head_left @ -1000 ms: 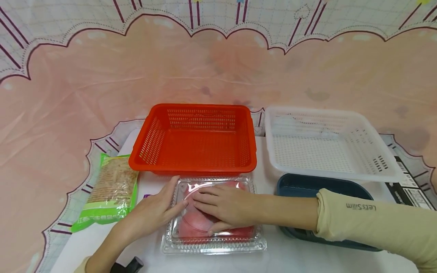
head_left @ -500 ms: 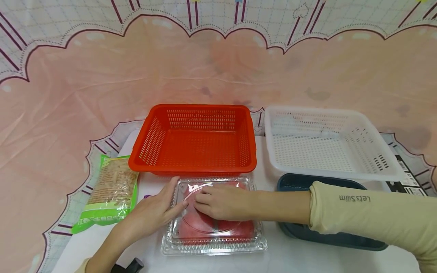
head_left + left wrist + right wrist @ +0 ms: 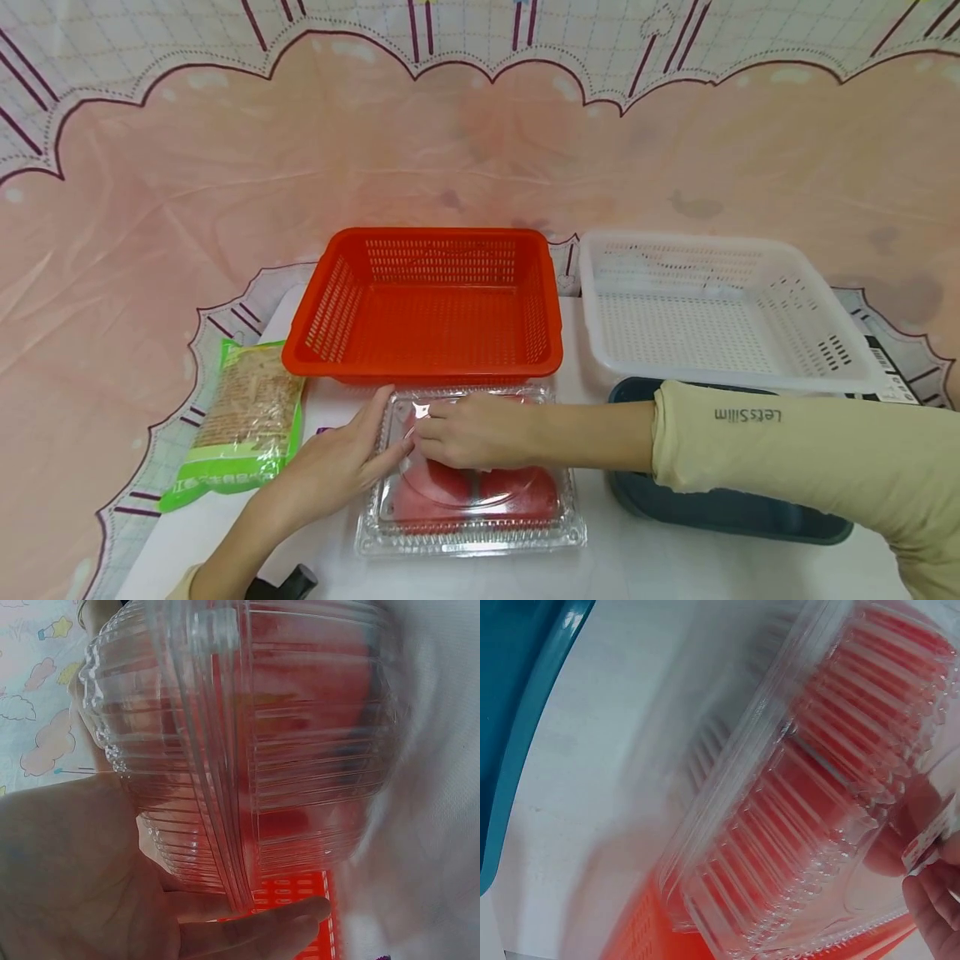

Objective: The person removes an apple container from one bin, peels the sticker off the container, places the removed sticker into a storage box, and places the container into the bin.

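Observation:
A clear plastic clamshell box (image 3: 472,546) with a ridged lid lies in front of the orange basket, its contents red. My left hand (image 3: 337,462) rests at the box's left side, fingers straight along it and thumb at the lid's edge. In the left wrist view, fingers (image 3: 255,930) extend past the box's seam. My right hand (image 3: 480,429) is over the lid with its fingers curled. In the right wrist view, its fingertips (image 3: 926,900) pinch a small white piece with red marks (image 3: 930,840), like a sticker, at the lid's top.
Behind the box stands an orange basket (image 3: 442,333); a white basket (image 3: 682,333) is at its right. A dark blue tray (image 3: 742,517) lies under the right forearm. At left is a green-edged food packet (image 3: 240,417). A black object (image 3: 292,583) lies near the left forearm.
My right hand has gone from lying flat with fingers spread on the lid to curled fingers, and has shifted slightly towards the far left of the box. My left hand stays put.

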The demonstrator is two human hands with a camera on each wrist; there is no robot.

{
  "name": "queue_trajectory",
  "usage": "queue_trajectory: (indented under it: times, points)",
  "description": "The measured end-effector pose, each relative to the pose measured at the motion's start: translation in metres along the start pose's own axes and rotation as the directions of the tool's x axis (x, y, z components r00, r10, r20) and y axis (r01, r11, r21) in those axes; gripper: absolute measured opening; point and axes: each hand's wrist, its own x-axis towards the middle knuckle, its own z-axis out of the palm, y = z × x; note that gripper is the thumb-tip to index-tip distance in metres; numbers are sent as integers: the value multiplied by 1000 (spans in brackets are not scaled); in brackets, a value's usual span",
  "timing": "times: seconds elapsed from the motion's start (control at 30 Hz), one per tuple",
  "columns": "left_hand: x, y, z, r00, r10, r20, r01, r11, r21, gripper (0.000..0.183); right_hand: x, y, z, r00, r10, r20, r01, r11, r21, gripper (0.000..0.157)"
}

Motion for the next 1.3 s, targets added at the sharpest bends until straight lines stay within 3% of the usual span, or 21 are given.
queue_trajectory:
  times: [0.33,0.47,0.57,0.8,0.9,1.3]
  points:
    - [4,0,-2,1000,9,-2,-9,1000,-3,88,2,2,1,1000,-3,11,3,1000,-8,44]
    - [5,0,-2,1000,20,-4,-20,1000,-14,79,4,0,1,998,60,21,-61,995,85,36]
    - [5,1,-2,1000,25,-6,-25,1000,-15,74,7,-3,2,990,143,18,-143,974,178,30]
    - [3,2,-2,1000,-10,26,10,1000,-3,89,9,-9,11,953,301,-33,-269,893,362,21]
    - [2,2,-2,1000,-10,25,10,1000,7,89,8,-10,17,944,319,-83,-260,876,407,19]
    - [0,0,-1,999,-7,31,6,1000,9,91,1,-8,32,913,327,-245,-181,862,474,16]
